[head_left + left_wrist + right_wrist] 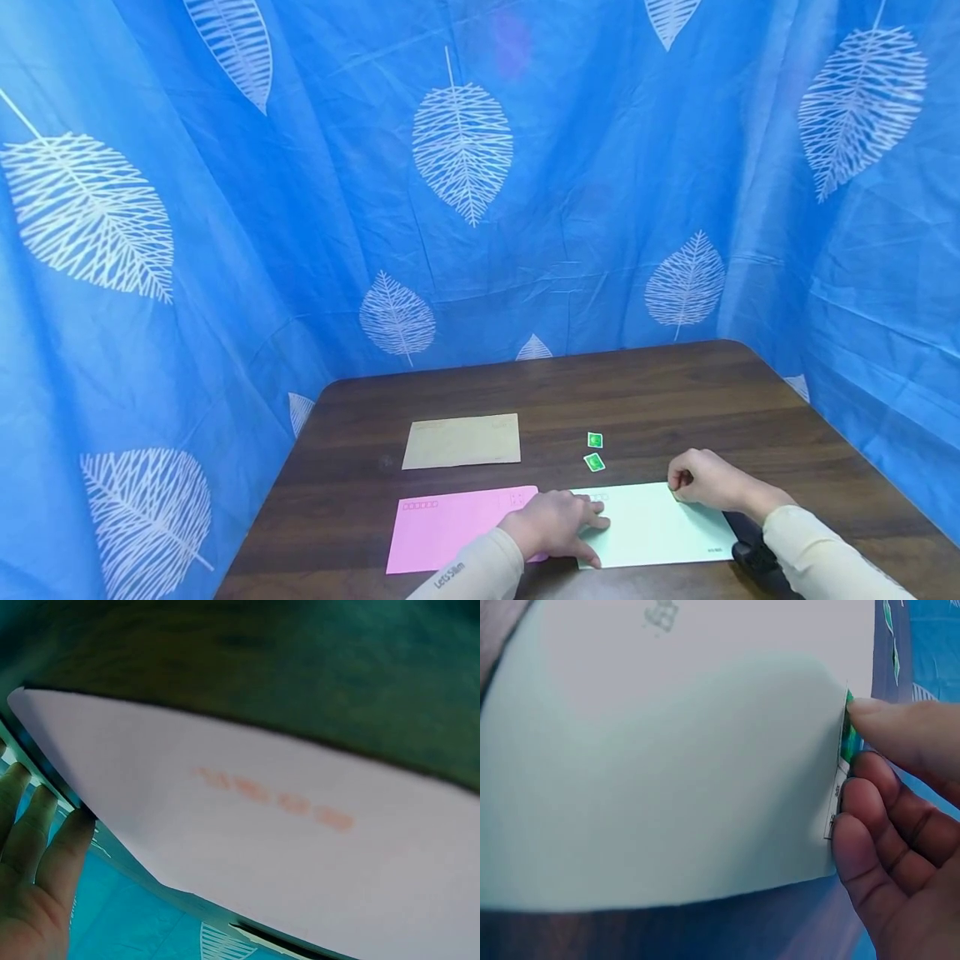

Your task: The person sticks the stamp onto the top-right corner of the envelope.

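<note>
A pale green envelope point(652, 529) lies flat near the front of the wooden table. Spread fingers of my left hand point(558, 523) rest on its left end, while the palm side covers the right end of a pink envelope point(450, 529). At the green envelope's upper right corner, my right hand point(701, 479) has curled fingers. The right wrist view shows it pinching a small green stamp point(847, 731) against the envelope edge, beside a printed box outline. Fingers hide part of that stamp. Two loose green stamps, one upper point(595, 440) and one lower point(594, 462), lie behind the envelope.
A tan envelope point(461, 442) lies behind the pink one. The dark brown table point(600, 383) has rounded far corners. Blue curtains point(562, 208) with white leaf prints surround it. A black device point(757, 558) sits at my right wrist.
</note>
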The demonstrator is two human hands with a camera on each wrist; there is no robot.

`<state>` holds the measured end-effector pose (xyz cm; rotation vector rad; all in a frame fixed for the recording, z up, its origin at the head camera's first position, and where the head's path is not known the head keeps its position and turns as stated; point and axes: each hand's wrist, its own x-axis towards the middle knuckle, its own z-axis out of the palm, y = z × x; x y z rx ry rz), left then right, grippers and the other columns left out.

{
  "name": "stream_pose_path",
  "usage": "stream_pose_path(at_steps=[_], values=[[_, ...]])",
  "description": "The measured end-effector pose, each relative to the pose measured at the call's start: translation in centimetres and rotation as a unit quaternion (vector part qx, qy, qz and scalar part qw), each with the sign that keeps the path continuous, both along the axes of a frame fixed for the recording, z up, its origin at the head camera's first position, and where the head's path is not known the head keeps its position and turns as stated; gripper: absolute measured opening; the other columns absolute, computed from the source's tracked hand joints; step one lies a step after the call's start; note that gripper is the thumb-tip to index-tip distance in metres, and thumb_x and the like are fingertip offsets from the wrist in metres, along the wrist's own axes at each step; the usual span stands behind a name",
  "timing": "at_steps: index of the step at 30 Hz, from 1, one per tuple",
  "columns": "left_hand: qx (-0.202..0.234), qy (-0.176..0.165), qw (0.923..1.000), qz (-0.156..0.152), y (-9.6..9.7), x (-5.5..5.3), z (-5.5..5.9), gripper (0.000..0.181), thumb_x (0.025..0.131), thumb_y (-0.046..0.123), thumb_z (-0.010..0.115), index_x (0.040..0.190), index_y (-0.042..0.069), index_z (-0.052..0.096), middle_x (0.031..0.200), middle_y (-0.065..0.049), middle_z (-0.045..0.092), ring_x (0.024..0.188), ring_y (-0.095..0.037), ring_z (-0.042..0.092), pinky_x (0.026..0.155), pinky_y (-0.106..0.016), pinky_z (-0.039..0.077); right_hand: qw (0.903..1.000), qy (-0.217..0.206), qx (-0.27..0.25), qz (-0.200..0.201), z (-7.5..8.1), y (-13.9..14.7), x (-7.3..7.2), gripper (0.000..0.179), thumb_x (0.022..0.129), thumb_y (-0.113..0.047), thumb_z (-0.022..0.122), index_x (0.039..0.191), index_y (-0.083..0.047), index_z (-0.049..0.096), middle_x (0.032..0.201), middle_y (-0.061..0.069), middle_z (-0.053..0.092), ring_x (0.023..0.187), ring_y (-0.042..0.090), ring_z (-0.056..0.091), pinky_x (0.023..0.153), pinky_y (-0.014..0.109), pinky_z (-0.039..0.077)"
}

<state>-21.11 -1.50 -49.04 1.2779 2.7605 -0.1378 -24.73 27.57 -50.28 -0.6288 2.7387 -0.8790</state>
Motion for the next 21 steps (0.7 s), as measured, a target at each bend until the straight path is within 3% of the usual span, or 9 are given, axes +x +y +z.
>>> stream_pose_path(at_steps=[21], values=[[0.000, -0.002, 1.0000, 0.005, -0.07, 0.11, 0.04, 0.060, 0.078, 0.061, 0.075, 0.132, 0.039, 0.064, 0.141, 0.019, 0.059, 0.126, -0.002, 0.059, 0.095, -0.018, 0.051, 0.9962, -0.024, -0.002, -0.084, -0.13, -0.38, 0.10, 0.017, 0.079, -0.002, 0.079, 0.086, -0.007, 0.064, 0.077, 0.000, 0.054, 0.072, 0.015, 0.048, 0.059, 0.024, 0.039]])
